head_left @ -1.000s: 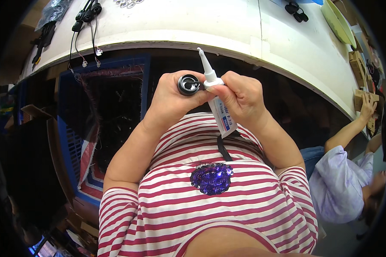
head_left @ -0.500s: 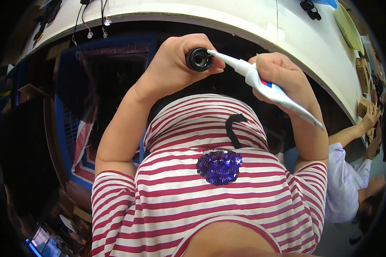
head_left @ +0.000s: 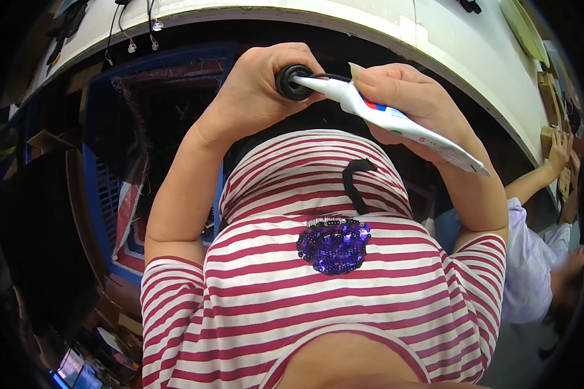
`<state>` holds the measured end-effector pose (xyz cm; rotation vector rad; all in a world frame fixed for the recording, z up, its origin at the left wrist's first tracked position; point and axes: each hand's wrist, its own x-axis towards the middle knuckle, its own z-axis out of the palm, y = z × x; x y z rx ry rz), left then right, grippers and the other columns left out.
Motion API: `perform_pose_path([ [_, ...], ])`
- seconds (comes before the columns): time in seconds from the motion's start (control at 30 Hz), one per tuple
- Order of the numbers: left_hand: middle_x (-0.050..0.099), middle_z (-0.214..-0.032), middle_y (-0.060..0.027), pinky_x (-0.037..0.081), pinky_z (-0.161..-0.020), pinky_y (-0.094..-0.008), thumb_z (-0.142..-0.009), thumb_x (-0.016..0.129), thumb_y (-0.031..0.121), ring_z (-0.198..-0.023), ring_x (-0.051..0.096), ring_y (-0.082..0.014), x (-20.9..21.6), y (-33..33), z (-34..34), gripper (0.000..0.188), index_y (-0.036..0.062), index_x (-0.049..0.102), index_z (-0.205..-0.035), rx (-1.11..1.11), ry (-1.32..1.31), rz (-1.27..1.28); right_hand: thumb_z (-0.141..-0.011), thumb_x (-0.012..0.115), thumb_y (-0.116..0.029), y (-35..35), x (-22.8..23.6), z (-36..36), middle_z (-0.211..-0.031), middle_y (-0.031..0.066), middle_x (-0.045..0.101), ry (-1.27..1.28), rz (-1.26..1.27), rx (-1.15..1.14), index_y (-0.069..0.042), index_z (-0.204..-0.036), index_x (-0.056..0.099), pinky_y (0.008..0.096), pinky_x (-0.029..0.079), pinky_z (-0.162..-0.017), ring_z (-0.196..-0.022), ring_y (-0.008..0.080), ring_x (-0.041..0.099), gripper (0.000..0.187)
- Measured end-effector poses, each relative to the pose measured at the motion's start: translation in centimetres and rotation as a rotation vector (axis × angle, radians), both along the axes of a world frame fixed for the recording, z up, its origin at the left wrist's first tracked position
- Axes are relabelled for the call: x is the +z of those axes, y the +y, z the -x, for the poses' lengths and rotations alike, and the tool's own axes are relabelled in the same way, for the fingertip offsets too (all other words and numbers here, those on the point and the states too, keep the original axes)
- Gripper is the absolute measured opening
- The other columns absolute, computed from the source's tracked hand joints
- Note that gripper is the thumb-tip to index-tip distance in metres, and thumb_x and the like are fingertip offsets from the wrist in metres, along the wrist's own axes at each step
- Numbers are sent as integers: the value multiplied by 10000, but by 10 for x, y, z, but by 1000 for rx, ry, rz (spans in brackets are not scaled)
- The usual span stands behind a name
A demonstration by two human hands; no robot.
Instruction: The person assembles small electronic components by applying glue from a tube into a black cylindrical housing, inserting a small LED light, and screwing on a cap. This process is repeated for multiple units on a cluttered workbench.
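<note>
- Since the last frame, the white tube point(head_left: 402, 121) has shifted left, its nozzle point(head_left: 324, 85) going from the rim of the black cylinder point(head_left: 291, 91) into its open end.
- The tube's label bears a red-and-blue block point(head_left: 374, 106), with small red print and a green dot lower down, right of the cylinder.
- Left hand point(head_left: 256, 94): fingers curled and closed around the cylinder.
- Right hand point(head_left: 418, 100), right of the cylinder: thumb and fingers clamped on the tube; a thin black cord point(head_left: 334, 76) runs between cylinder and hand.
- Beyond the cylinder, a whitish bench point(head_left: 344, 19) curves across.
- Left of the cylinder, a blue crate point(head_left: 99, 129) with a frayed lining.
- Far right of the cylinder, another person point(head_left: 529, 279) touches cardboard boxes point(head_left: 547, 97).
</note>
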<state>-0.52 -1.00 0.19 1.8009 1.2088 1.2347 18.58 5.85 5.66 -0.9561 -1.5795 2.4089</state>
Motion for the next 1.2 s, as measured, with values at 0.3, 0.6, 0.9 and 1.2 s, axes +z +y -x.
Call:
perform_pose_path([
  [0.3,594,-707,-50,442,-577,-242,-654,720,13,-617,559,-139,0,0,-3,172,35,618,-790,18,-24,36,-888,539,-245,0,3,-2,-649,-7,584,38,-77,44,9,-894,630,144,348,-431,-492,6,466,270],
  [0.6,625,-710,-72,446,-593,-232,-642,709,-6,-625,572,-120,15,7,-8,185,27,623,-803,70,11,183,-864,565,-289,14,10,-5,-612,-58,508,-9,-136,143,-46,-746,640,176,296,-470,-528,10,398,280],
  [0.9,469,-988,-96,365,-683,-231,-811,586,261,-793,445,-130,20,16,-5,435,-48,461,-1090,-130,-715,343,-851,464,-346,144,-8,9,-848,155,616,-219,-1215,-261,-43,-880,639,376,434,-735,-811,300,571,351],
  [1.2,421,-843,-78,283,-493,-184,-764,675,396,-624,357,-81,28,21,-14,606,-7,397,-1121,-162,-538,284,-858,474,-405,242,-29,15,-1031,149,590,-648,-1503,-450,-53,-991,594,417,434,-818,-977,304,562,395],
])
